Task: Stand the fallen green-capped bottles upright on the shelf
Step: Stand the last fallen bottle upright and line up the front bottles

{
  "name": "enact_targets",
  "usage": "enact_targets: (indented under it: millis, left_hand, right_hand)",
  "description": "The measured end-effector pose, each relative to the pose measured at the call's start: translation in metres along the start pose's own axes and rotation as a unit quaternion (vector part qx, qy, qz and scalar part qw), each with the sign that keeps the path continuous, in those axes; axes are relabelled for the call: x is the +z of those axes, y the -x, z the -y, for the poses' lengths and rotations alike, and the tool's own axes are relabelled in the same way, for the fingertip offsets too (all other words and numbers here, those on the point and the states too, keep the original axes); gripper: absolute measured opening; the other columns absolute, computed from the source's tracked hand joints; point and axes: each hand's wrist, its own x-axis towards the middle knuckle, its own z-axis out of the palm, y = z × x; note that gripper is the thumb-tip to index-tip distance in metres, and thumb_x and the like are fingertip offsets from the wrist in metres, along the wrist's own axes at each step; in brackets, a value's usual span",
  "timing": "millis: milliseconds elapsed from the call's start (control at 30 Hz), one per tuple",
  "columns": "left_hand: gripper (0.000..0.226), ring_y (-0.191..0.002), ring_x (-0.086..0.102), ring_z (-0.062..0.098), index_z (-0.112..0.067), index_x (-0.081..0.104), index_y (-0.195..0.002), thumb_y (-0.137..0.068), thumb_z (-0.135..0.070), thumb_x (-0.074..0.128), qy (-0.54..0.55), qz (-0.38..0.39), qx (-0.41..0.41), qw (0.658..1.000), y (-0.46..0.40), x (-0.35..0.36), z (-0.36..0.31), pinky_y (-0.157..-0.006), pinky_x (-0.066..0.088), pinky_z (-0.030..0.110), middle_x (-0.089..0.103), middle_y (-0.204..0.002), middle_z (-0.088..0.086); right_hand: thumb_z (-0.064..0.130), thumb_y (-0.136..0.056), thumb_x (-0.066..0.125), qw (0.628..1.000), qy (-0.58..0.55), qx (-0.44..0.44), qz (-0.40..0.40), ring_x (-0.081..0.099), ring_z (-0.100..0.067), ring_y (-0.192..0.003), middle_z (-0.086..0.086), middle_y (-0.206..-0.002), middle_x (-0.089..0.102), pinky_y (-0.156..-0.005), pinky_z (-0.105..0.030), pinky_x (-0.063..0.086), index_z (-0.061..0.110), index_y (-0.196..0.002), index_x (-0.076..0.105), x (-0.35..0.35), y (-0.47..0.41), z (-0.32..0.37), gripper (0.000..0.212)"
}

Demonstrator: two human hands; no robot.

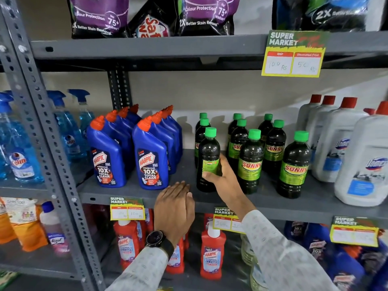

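Several dark bottles with green caps stand upright on the grey middle shelf [134, 192]. My right hand [222, 177] grips the front-left bottle [209, 152] around its green label; that bottle stands upright on the shelf with its label turned away. To its right stand more green-capped bottles [251, 162], the nearest one [295, 164] at the front right. Two more [203, 124] stand behind the held one. My left hand [175, 204] rests at the shelf's front edge with fingers together, holding nothing. No green-capped bottle lies on its side.
Blue Harpic bottles [150, 156] stand left of the green-capped group, white red-capped bottles [361, 164] to the right. Blue spray bottles [19, 148] are at far left behind the grey upright post [42, 122]. Price tags [294, 54] hang from the shelf edges. Red bottles [212, 253] stand below.
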Motion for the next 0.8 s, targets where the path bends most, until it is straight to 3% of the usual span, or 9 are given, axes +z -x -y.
enact_targets:
  millis: [33, 133, 200, 267, 400, 533, 633, 800]
  left_hand:
    - [0.047, -0.123, 0.067, 0.018, -0.014, 0.074, -0.122, -0.103, -0.034, 0.037, -0.001, -0.003, 0.001, 1.000, 0.0002, 0.0008, 0.0004, -0.109, 0.049, 0.038, 0.072, -0.131, 0.006]
    - [0.048, -0.123, 0.067, 0.017, -0.015, 0.075, -0.121, -0.103, -0.036, 0.036, -0.002, -0.007, -0.001, 1.000, 0.0002, 0.0038, 0.0024, -0.109, 0.048, 0.037, 0.072, -0.131, 0.005]
    - [0.051, -0.123, 0.067, 0.017, -0.015, 0.075, -0.121, -0.103, -0.038, 0.033, -0.002, -0.011, -0.008, 1.000, 0.0002, 0.0050, 0.0028, -0.109, 0.048, 0.038, 0.072, -0.130, 0.004]
    - [0.053, -0.122, 0.068, 0.018, -0.015, 0.075, -0.121, -0.103, -0.040, 0.032, 0.002, -0.015, -0.012, 1.000, 0.0000, 0.0058, 0.0026, -0.109, 0.049, 0.038, 0.073, -0.130, 0.004]
    - [0.052, -0.123, 0.066, 0.017, -0.016, 0.074, -0.123, -0.103, -0.040, 0.033, 0.002, -0.010, -0.008, 1.000, 0.0004, 0.0058, 0.0037, -0.110, 0.046, 0.036, 0.072, -0.131, 0.003]
    - [0.052, -0.124, 0.066, 0.017, -0.016, 0.074, -0.123, -0.103, -0.040, 0.032, 0.002, -0.010, -0.009, 1.000, 0.0006, 0.0056, 0.0033, -0.110, 0.047, 0.037, 0.072, -0.131, 0.003]
    - [0.052, -0.123, 0.067, 0.018, -0.015, 0.075, -0.121, -0.103, -0.039, 0.033, 0.000, -0.018, -0.006, 1.000, 0.0002, 0.0060, 0.0024, -0.109, 0.047, 0.037, 0.073, -0.130, 0.004]
    - [0.050, -0.124, 0.066, 0.017, -0.016, 0.074, -0.122, -0.103, -0.039, 0.034, -0.004, -0.024, -0.004, 1.000, 0.0004, 0.0054, 0.0024, -0.110, 0.046, 0.037, 0.072, -0.131, 0.003]
  right_hand:
    - [0.009, -0.088, 0.079, 1.000, 0.007, 0.000, 0.002, 0.066, -0.004, -0.118, 0.010, -0.130, 0.069, -0.105, -0.031, 0.051, 0.039, -0.144, 0.047, -0.0002, -0.0002, -0.0005, 0.071]
    - [0.019, -0.081, 0.087, 0.998, 0.052, -0.016, -0.017, 0.061, 0.016, -0.106, 0.018, -0.119, 0.066, -0.084, -0.007, 0.048, 0.050, -0.124, 0.048, 0.0021, 0.0010, 0.0027, 0.066]
    - [0.025, -0.077, 0.091, 0.996, 0.072, -0.028, -0.036, 0.054, 0.024, -0.103, 0.022, -0.115, 0.058, -0.079, 0.001, 0.042, 0.045, -0.122, 0.048, 0.0031, 0.0021, 0.0043, 0.065]
    - [0.027, -0.077, 0.090, 0.996, 0.075, -0.030, -0.038, 0.054, 0.019, -0.107, 0.024, -0.118, 0.055, -0.083, -0.002, 0.042, 0.042, -0.126, 0.047, 0.0026, 0.0024, 0.0050, 0.068]
    - [0.010, -0.086, 0.081, 0.999, 0.036, -0.006, -0.007, 0.062, -0.004, -0.119, 0.009, -0.131, 0.065, -0.103, -0.028, 0.048, 0.036, -0.145, 0.044, -0.0005, 0.0009, 0.0002, 0.074]
    - [0.017, -0.080, 0.089, 0.997, 0.070, -0.003, -0.022, 0.062, 0.002, -0.110, 0.013, -0.122, 0.065, -0.086, -0.015, 0.046, 0.035, -0.133, 0.045, 0.0020, 0.0000, -0.0017, 0.071]
    - [0.020, -0.073, 0.095, 0.997, 0.061, 0.007, -0.038, 0.061, 0.001, -0.109, 0.010, -0.123, 0.062, -0.082, -0.011, 0.045, 0.026, -0.138, 0.041, 0.0031, 0.0005, 0.0006, 0.085]
    - [0.020, -0.068, 0.098, 0.997, 0.067, 0.011, -0.046, 0.058, 0.008, -0.104, 0.009, -0.122, 0.060, -0.078, -0.005, 0.044, 0.033, -0.130, 0.035, 0.0036, 0.0010, 0.0037, 0.089]
